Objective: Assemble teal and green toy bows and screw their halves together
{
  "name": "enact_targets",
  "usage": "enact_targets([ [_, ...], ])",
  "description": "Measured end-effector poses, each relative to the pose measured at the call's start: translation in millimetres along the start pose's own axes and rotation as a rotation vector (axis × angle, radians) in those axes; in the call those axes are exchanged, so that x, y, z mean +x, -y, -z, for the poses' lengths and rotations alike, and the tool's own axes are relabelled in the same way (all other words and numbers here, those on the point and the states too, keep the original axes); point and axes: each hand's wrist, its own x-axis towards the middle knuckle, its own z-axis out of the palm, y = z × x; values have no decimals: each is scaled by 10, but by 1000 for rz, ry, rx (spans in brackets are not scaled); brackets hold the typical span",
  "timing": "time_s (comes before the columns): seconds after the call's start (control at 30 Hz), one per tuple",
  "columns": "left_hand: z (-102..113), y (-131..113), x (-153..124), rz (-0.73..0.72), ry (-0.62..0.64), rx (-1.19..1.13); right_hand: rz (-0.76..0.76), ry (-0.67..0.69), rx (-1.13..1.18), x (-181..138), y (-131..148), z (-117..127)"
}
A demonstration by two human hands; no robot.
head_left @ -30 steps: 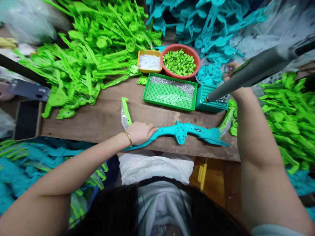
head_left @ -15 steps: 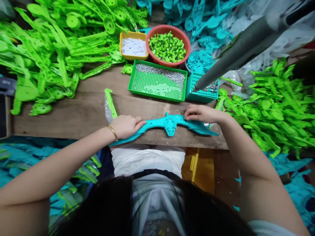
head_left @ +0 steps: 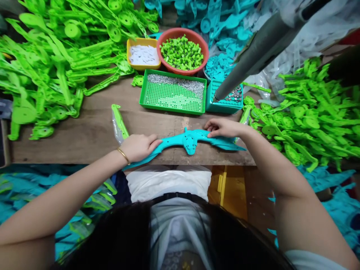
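A long teal plastic bow-shaped part (head_left: 188, 141) lies along the near edge of the wooden bench (head_left: 84, 131). My left hand (head_left: 138, 146), with a gold bangle at the wrist, rests closed over the part's left limb and holds it down. My right hand (head_left: 222, 128) presses with pinched fingers on the right limb, just right of the central grip. A grey hanging power screwdriver (head_left: 253, 50) slants down from the upper right, its tip over a small teal tray (head_left: 225, 101) of screws. No hand holds it.
A green perforated tray (head_left: 157, 98) with silver screws, a red bowl (head_left: 182, 50) of green pieces and a yellow tub (head_left: 143, 54) of white pieces stand behind. Piles of green parts (head_left: 56, 63) flank the bench, teal parts (head_left: 213, 22) lie at the back. A green part in a bag (head_left: 119, 122) lies left.
My right hand came back from the trays near the screwdriver and settled on the teal part's right limb. My left hand stayed on the left limb. The view shifted slightly.
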Motion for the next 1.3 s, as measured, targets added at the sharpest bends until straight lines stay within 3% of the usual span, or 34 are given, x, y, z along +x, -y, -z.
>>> enact_targets([
  [0.13,-42,-28,-30,5,-34,68,-77,74,-103,103,43,30],
  [0.3,-58,-42,-60,21,-84,101,-87,-61,-144,-92,99,-66],
  [0.37,-59,-64,-38,-17,-134,86,-91,-310,-133,-279,138,-81],
  [0.43,-65,-117,16,-106,-213,65,-7,-727,-81,-427,206,-29],
  [0.5,-76,-191,90,-188,-275,31,227,-1074,3,-459,300,78],
  [0.57,-87,-250,157,-214,-310,-30,489,-1205,51,-350,400,189],
  [0.67,-80,-192,205,-120,-470,-172,618,-1274,56,-31,562,250],
  [0.77,-43,85,201,276,-731,-286,681,-1374,115,275,791,168],
  [0.83,-23,307,207,503,-740,-354,698,-1360,185,433,1005,78],
  [0.87,-19,403,221,544,-693,-398,675,-1325,216,508,1128,33],
  [0.97,-31,576,319,505,-566,-555,549,-1286,303,779,1512,-88],
  [1.07,-62,604,463,492,-665,-776,473,-1365,411,1144,1818,-217],
  [1.17,-88,581,589,470,-816,-1225,437,-1352,441,1490,1974,-376],
  [1.3,-110,547,668,354,-741,-1899,339,-1192,404,1752,1996,-560],
])
